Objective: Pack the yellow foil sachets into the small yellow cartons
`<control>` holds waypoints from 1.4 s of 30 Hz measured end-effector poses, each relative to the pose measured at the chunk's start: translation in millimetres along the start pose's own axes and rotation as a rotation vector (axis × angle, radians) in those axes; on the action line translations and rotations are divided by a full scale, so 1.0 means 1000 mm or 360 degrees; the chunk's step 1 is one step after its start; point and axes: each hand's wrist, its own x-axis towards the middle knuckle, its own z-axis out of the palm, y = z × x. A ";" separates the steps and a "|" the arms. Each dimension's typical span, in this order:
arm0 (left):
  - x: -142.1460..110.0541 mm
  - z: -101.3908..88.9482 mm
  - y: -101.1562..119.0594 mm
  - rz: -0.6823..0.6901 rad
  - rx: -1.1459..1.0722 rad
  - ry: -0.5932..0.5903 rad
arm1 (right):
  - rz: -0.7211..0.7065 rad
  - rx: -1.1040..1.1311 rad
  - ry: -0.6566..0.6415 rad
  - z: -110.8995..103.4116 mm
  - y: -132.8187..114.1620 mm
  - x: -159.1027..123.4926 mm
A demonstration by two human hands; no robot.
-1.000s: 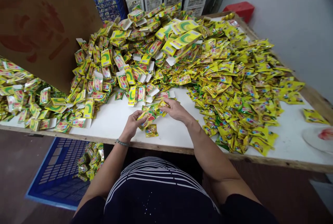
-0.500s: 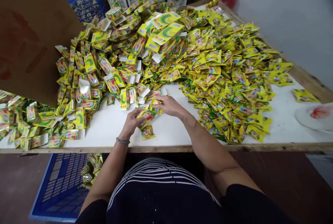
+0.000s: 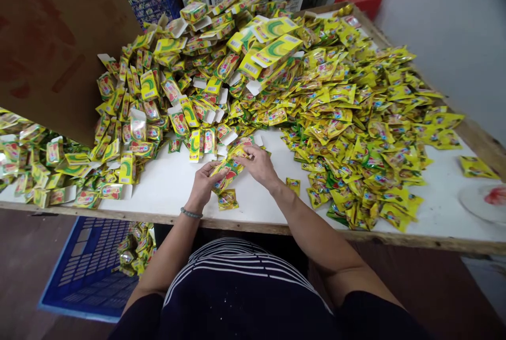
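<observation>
My left hand (image 3: pixel 202 186), with a beaded bracelet at the wrist, grips a small yellow-green printed box (image 3: pixel 230 174) by its near-left end. At the box's far-right end, the fingers of my right hand (image 3: pixel 260 167) close on a yellow packet (image 3: pixel 238 152). How far the packet sits inside the box is hidden by my fingers. Just below the box, one loose packet (image 3: pixel 228 200) lies on the white tabletop (image 3: pixel 166 182). Another single packet (image 3: pixel 293 185) is beside my right forearm.
A big heap of yellow packets (image 3: pixel 356 134) covers the table's right side. Small boxes with open flaps (image 3: pixel 150 87) pile up at the left and back, by a large brown carton (image 3: pixel 59 50). A blue crate (image 3: pixel 79 277) stands below the table edge; a plate (image 3: pixel 474 203) is far right.
The view has shifted slightly, moving the heaps to the right in the picture. My right hand has come closer around the box's far end. A single packet now shows beside my right forearm.
</observation>
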 end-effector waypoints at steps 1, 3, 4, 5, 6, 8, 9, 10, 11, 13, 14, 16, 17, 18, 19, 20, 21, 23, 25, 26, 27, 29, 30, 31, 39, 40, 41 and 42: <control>-0.001 -0.001 0.000 -0.0010 -0.0003 -0.0004 | -0.0043 -0.0015 -0.0040 0.002 0.001 -0.001; -0.004 -0.002 -0.001 -0.0030 -0.0022 -0.0007 | -0.0115 -0.0024 -0.0082 0.006 0.004 -0.004; -0.006 -0.003 -0.002 -0.0034 -0.0033 -0.0003 | -0.0132 -0.0024 -0.0085 0.008 0.005 -0.006; -0.007 -0.003 -0.003 -0.0026 -0.0036 0.0001 | -0.0132 -0.0019 -0.0074 0.010 0.006 -0.008; -0.008 -0.002 -0.004 -0.0008 -0.0019 -0.0006 | -0.0116 -0.0007 -0.0051 0.012 0.005 -0.009; -0.009 -0.001 -0.004 0.0048 0.0110 -0.0087 | -0.0070 0.0045 -0.0001 0.015 0.003 -0.012; -0.009 -0.001 -0.004 0.0079 0.0217 -0.0151 | -0.0051 0.0078 0.0026 0.016 0.001 -0.014; -0.009 -0.001 -0.003 0.0105 0.0329 -0.0214 | -0.0036 0.0114 0.0054 0.017 -0.001 -0.015; -0.008 -0.001 -0.002 0.0120 0.0423 -0.0265 | -0.0023 0.0154 0.0075 0.016 -0.004 -0.016; -0.007 -0.002 -0.001 0.0123 0.0484 -0.0283 | -0.0015 0.0239 0.0104 0.014 -0.008 -0.017; -0.007 -0.003 -0.001 0.0119 0.0453 -0.0255 | -0.0031 0.0258 0.0116 0.013 -0.009 -0.018; -0.008 -0.004 -0.003 0.0109 0.0351 -0.0179 | -0.0107 0.0207 0.0143 0.011 -0.011 -0.018; -0.008 -0.004 -0.004 0.0103 0.0304 -0.0139 | -0.0154 0.0141 0.0159 0.011 -0.012 -0.019; -0.009 -0.004 -0.006 0.0097 0.0261 -0.0101 | -0.0198 0.0068 0.0180 0.011 -0.012 -0.020; -0.011 -0.003 -0.007 0.0089 0.0220 -0.0074 | -0.0235 0.0009 0.0196 0.011 -0.012 -0.020; -0.012 -0.002 -0.008 0.0081 0.0172 -0.0053 | -0.0263 -0.0021 0.0198 0.012 -0.013 -0.021; -0.013 0.000 -0.008 0.0073 0.0118 -0.0035 | -0.0285 -0.0025 0.0184 0.013 -0.013 -0.022; -0.015 0.002 -0.008 0.0053 0.0013 -0.0008 | -0.0307 0.0002 0.0119 0.015 -0.014 -0.025; -0.016 0.004 -0.006 0.0026 -0.0054 0.0012 | -0.0289 -0.0004 0.0058 0.016 -0.016 -0.027; -0.017 0.005 -0.005 0.0015 -0.0074 0.0024 | -0.0278 -0.0027 0.0038 0.016 -0.016 -0.028; -0.017 0.005 -0.004 0.0006 -0.0087 0.0034 | -0.0275 -0.0059 0.0015 0.016 -0.016 -0.029; -0.017 0.005 -0.003 0.0005 -0.0103 0.0052 | -0.0289 -0.0120 -0.0070 0.017 -0.016 -0.030; -0.018 0.004 -0.003 0.0005 -0.0108 0.0060 | -0.0295 -0.0144 -0.0133 0.018 -0.016 -0.030; -0.018 0.004 -0.003 0.0003 -0.0114 0.0068 | -0.0291 -0.0166 -0.0201 0.019 -0.015 -0.030; -0.018 0.005 -0.006 0.0042 -0.0096 0.0155 | -0.0233 0.0008 -0.0359 0.018 -0.014 -0.027; -0.018 0.006 -0.005 0.0096 -0.0079 0.0174 | -0.0242 0.0074 -0.0230 0.017 -0.015 -0.027; -0.018 0.006 -0.004 0.0159 -0.0066 0.0193 | -0.0243 0.0139 -0.0107 0.017 -0.016 -0.027; -0.019 0.006 -0.003 0.0218 -0.0054 0.0204 | -0.0230 0.0205 -0.0035 0.018 -0.016 -0.027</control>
